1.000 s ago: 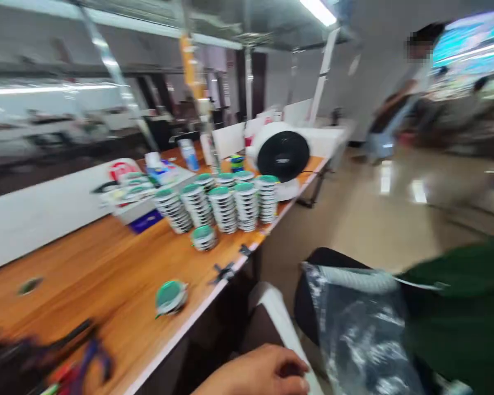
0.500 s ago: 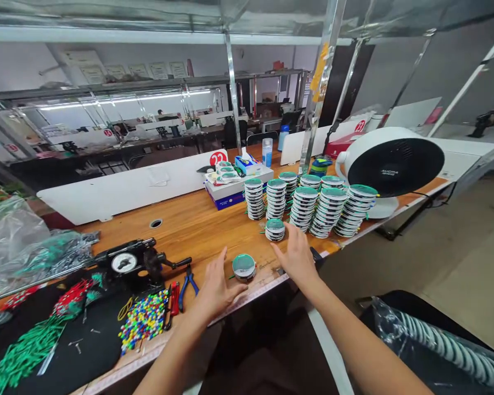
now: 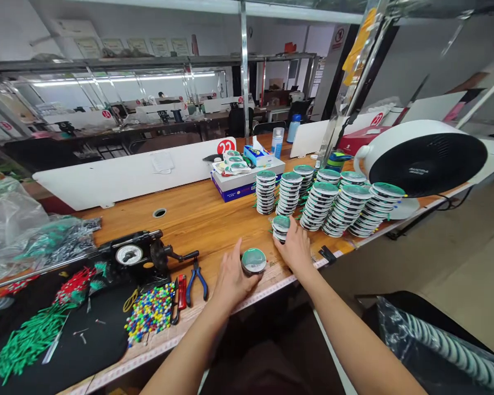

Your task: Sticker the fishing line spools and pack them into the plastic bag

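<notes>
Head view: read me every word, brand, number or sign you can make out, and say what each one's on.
"22": red circle on the near divider.
"23": red circle on the right divider.
"AUCMA": fan, slightly blurred.
Too small or blurred to read: the green-topped discs, box, dial, spray can, wall certificates, prohibition sign and the far red-circle numbers.
</notes>
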Demonstrator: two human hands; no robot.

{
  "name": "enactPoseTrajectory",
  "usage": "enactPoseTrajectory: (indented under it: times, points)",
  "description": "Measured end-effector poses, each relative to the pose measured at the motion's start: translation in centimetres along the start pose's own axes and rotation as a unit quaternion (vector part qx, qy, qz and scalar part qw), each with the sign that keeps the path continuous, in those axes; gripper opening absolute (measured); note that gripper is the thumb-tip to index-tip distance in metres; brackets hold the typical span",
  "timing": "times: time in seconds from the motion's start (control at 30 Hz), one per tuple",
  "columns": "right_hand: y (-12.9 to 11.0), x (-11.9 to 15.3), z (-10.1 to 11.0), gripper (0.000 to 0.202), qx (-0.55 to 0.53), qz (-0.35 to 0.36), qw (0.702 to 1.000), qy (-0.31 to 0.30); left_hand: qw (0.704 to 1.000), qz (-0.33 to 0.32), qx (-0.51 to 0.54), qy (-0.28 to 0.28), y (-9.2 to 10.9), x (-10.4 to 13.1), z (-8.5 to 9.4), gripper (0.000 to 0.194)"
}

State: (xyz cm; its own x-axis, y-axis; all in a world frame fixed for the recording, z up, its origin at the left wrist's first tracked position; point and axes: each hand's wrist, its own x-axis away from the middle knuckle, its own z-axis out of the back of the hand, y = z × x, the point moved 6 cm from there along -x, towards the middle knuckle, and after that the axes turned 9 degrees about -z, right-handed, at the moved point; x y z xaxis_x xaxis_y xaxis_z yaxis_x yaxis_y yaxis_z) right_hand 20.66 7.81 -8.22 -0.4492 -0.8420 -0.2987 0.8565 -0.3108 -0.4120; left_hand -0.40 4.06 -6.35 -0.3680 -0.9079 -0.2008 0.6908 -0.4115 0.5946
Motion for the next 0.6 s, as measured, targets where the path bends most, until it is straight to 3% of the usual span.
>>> enactPoseTrajectory:
  times: [0.17,0.3,0.47,0.6]
  points:
    - [-1.4,4.8,1.1,0.074,-0.032,0.076,0.997,0.008,0.999,0.020,0.001,0.029,0.7,-0.6,4.4,0.097]
    - [-2.1,6.9,1.7,0.067,-0.047,0.101,0.994,0.017,1.000,0.002,-0.004,-0.001,2.5,-3.8,6.0,0.095]
    - [-1.8,7.0,1.7,0.064,-0.078,0.111,0.991,0.008,0.990,-0.062,0.111,-0.058,2.9,-8.7,2.9,0.104]
    - [-1.4,6.9,1.7,0.064,-0.106,0.104,0.989,0.008,0.958,-0.119,0.216,-0.145,2.7,-10.1,0.0,0.097]
